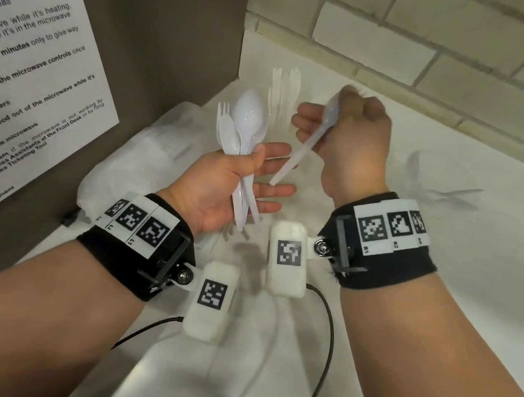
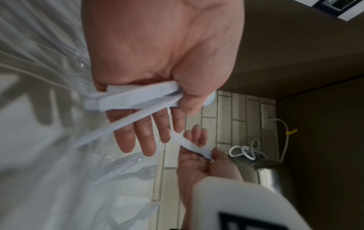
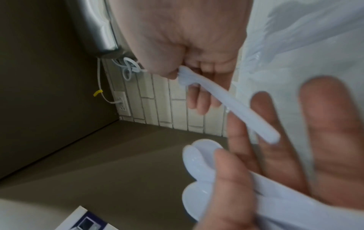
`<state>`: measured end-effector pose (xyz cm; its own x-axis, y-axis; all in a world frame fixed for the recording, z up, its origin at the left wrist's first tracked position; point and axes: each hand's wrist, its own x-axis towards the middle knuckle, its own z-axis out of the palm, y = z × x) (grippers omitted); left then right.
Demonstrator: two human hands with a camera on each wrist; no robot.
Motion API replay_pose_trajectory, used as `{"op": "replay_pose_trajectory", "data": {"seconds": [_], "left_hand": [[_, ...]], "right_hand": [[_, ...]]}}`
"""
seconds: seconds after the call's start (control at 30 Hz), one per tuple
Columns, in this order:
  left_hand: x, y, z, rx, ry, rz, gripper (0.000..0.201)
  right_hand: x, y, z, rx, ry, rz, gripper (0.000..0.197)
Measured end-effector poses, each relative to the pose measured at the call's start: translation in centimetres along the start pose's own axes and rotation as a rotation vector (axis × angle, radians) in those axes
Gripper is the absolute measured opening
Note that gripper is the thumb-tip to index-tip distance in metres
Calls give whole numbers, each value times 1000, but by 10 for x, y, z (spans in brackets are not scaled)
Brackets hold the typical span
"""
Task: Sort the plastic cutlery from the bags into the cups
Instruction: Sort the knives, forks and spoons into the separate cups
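The counter (image 1: 450, 247) is white and carries everything low and within reach, tucked into a corner beside a brown wall with a notice (image 1: 28, 68). On it, under and behind the hands, lies a clear bag (image 1: 144, 160) with forks showing faintly through the film; it lies flat, probably so pieces can be drawn out one by one. Two clear cups stand further back: the fork cup (image 1: 282, 99) behind the hands, tines up, and another cup (image 1: 427, 175) to the right holding what look like spoons.

The left hand (image 1: 231, 190) is turned palm up, acting as a holder. Its thumb clamps a bunch (image 1: 245, 128) of spoons and forks across the palm by the handles, heads up, while the four fingers lie straight and slightly spread.

The right hand (image 1: 353, 144) is curled, thumb and forefinger pinching one piece (image 1: 305, 147) near its head, handle pointing down toward the left fingers. The blur hides whether it is a spoon or fork. It seems just singled out, to go to its cup.
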<state>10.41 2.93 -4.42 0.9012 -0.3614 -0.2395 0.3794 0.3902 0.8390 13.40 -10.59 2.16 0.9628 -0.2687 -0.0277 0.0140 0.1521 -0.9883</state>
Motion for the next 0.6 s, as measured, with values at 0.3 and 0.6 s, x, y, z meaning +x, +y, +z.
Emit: {"op": "replay_pose_trajectory", "data": {"seconds": [0.3,0.6], "left_hand": [[6,-12,5,583,269,246,29],[7,-12,4,1022,337,373,23]], "right_hand": [[-1,-6,-2,-489,-177,-334,9],[-1,-13,-2,-797,-485,-391,9]]}}
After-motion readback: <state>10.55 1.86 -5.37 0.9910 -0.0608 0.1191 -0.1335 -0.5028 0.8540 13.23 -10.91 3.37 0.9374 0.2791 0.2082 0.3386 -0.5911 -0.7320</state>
